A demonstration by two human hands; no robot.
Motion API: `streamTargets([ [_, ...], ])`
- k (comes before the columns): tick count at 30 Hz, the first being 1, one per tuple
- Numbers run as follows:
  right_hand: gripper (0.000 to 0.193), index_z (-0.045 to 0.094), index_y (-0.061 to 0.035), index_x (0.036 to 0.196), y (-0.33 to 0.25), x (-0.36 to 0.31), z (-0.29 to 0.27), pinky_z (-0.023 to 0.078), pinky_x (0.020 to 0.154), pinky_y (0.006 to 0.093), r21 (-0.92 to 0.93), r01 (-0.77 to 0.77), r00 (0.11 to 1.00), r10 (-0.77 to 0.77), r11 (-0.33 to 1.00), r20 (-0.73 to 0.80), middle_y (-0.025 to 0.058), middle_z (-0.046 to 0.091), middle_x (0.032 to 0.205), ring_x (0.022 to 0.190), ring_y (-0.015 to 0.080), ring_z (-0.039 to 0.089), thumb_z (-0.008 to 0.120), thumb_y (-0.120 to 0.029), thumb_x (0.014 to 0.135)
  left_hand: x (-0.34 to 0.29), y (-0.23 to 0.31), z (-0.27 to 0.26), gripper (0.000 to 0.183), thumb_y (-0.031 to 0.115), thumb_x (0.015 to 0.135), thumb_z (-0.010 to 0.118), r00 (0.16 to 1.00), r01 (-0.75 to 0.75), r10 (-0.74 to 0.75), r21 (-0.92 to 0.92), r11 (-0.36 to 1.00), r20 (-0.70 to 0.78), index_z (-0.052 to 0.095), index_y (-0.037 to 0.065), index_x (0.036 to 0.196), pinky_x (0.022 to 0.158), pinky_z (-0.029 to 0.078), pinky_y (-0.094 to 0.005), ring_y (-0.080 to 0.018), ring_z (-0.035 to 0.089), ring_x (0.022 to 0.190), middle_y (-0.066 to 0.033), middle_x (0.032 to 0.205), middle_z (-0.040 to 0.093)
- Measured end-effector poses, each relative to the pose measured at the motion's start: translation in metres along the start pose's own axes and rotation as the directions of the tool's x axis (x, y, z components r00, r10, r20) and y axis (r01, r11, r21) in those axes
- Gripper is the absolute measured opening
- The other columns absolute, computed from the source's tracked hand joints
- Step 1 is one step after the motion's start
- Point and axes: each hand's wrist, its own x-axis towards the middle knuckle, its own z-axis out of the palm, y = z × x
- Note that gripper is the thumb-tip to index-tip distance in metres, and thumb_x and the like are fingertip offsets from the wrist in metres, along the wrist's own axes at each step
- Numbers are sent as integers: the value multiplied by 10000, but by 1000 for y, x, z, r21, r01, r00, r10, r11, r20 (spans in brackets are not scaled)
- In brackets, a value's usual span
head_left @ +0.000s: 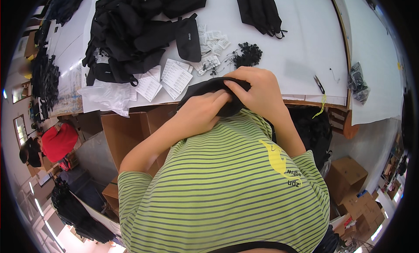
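A black fabric pouch (201, 88) is held against my body at the table's front edge. My right hand (258, 89) grips its upper rim, thumb on the near side and fingers over the far side. Curled at the pouch's opening is my left hand (201, 109), its fingertips partly hidden in the dark cloth. Just beyond the pouch lie white printed cards (176, 78) and a bunch of small black tags with strings (248, 55). Smaller white labels (214, 44) are scattered beside the bunch.
A heap of black pouches (126, 34) covers the table's left part, with a clear plastic bag (107, 95) at its front. Several flat black pouches (259, 12) lie at the back. Thread snips (320, 84) rest at the right; a cardboard box (124, 130) stands below the edge.
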Motion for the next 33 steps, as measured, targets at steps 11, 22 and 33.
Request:
streamTargets([
  [11, 176, 694, -48, 947, 37, 5, 1, 475, 698, 267, 209, -157, 975, 117, 965, 190, 64, 658, 846, 751, 159, 612, 648, -139, 804, 11, -23, -2, 417, 59, 831, 505, 925, 271, -267, 25, 962, 269, 530, 122, 1242, 859, 452, -400, -351, 566, 994, -156, 1115, 593],
  [22, 978, 295, -344, 1401, 214, -266, -54, 153, 1001, 688, -6, -1000, -13, 692, -25, -722, 175, 193, 1481, 1340, 425, 193, 810, -429, 574, -5, -44, 14, 328, 93, 924, 438, 864, 450, -338, -271, 851, 373, 497, 74, 1245, 892, 418, -330, -350, 570, 1020, -201, 1103, 596],
  [33, 1027, 365, -143, 1381, 243, -324, 29, 102, 1038, 658, -210, -978, 136, 770, 3, -623, 165, 183, 1484, 1370, 370, 155, 825, -463, 520, 14, -37, 35, 341, 69, 917, 453, 805, 426, -263, -208, 881, 533, 479, 48, 1256, 910, 399, -316, -343, 547, 1043, -204, 1127, 573],
])
